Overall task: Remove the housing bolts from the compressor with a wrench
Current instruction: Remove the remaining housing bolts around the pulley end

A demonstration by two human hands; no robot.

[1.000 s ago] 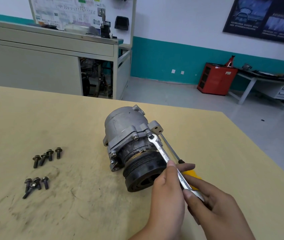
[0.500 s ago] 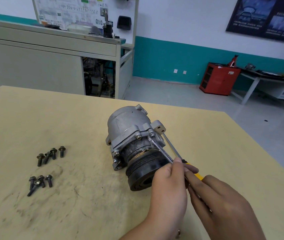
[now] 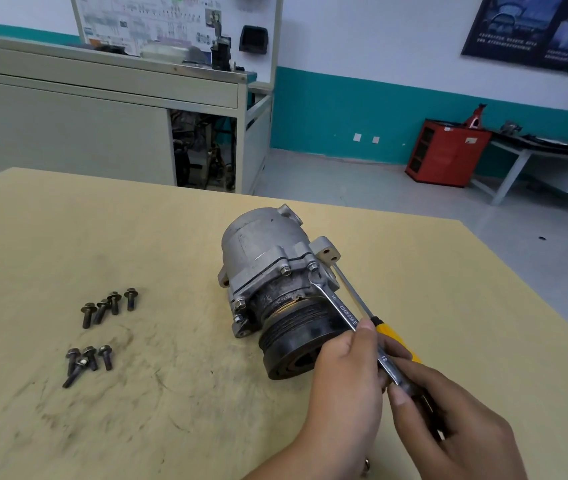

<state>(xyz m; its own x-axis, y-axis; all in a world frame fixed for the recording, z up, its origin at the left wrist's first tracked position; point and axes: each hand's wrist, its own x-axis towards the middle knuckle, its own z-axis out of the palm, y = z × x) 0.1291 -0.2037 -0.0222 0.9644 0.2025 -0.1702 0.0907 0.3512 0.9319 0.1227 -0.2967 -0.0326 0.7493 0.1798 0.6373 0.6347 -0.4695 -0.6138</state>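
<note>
Plainly, the grey cast-metal compressor (image 3: pixel 268 258) lies unclamped on its side on the pale yellow table (image 3: pixel 171 237). The left hand (image 3: pixel 345 386) pinches the shaft of the flat chrome wrench (image 3: pixel 345 311) and the right hand (image 3: pixel 455 424) grips its near end. The wrench's open end meets a hex housing bolt (image 3: pixel 312 266), though how well it seats is unclear. A half-seated wrench could slip and round the head. The pull could also roll the compressor against the yellow-handled screwdriver (image 3: pixel 390 334) just beside it.

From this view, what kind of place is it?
Probably an auto repair training workshop: a wiring-diagram board, a red tool cabinet, and a compressor on a scuffed workbench beside loose bolts.
</note>
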